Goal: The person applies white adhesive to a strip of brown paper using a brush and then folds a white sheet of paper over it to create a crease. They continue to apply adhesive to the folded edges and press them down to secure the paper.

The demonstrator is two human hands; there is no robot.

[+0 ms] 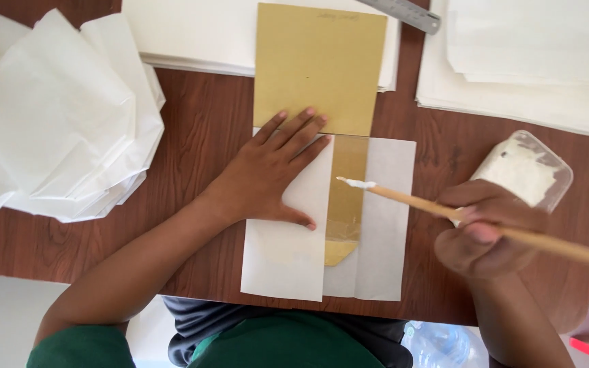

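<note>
My left hand [274, 174] lies flat, fingers spread, on a folded flap of a white paper sheet [288, 259] and on the lower edge of a tan cardboard template [318, 68]. The template runs under the paper, its lower part showing through between the folded flap and the sheet's right part [386, 218]. My right hand [482, 228] grips a thin wooden stick [403, 197], its tip coated with white paste and pointing left over the paper's right part near the template strip.
A clear plastic tub of white paste [530, 170] sits beside my right hand. A heap of folded white paper bags [56, 116] lies at the left. Stacks of white sheets [533, 61] and a metal ruler [403, 13] lie at the back. The wooden table edge [192, 286] is near my body.
</note>
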